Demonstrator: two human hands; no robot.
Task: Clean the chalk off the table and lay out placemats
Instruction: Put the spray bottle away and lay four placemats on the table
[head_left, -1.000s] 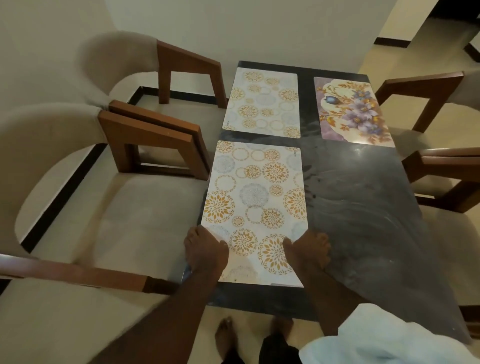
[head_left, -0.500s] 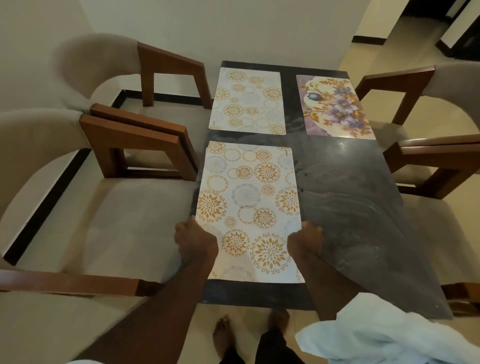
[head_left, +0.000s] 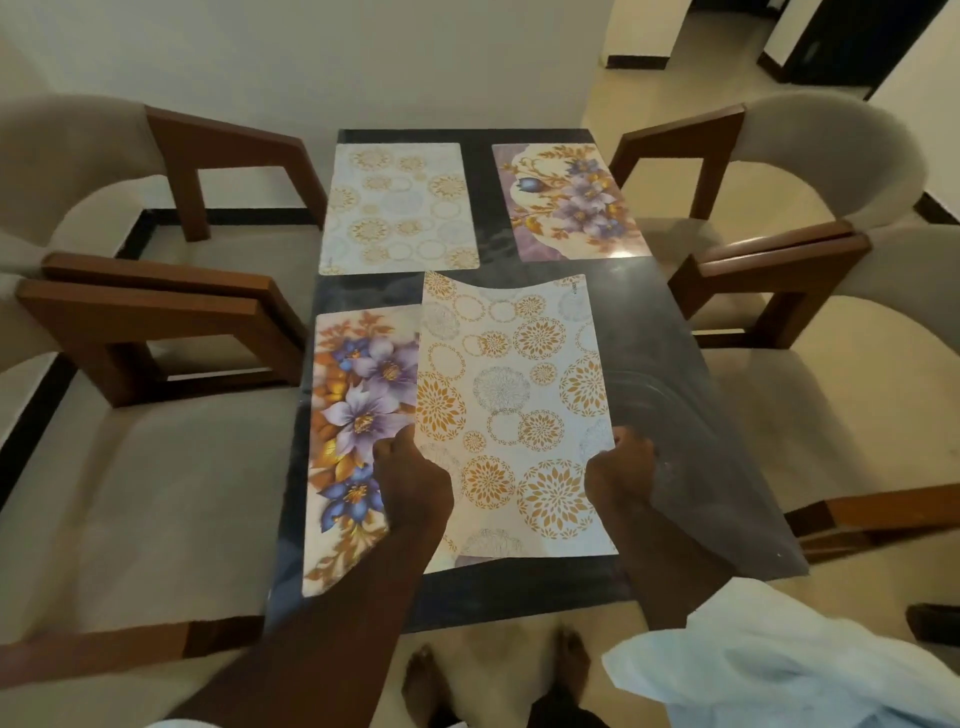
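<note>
on the dark table, four placemats: far circle mat at far left, far floral mat at far right, near floral mat flat at near left. held mat, circle print, bowed, overlaps the near floral mat's right side. left hand fingers curl round its left edge, right hand pinches its right edge

Left grip curled, right grip curled, forearms outstretched

no readable text, tiny mark at corner of circle-pattern placemat, too small to read
</note>
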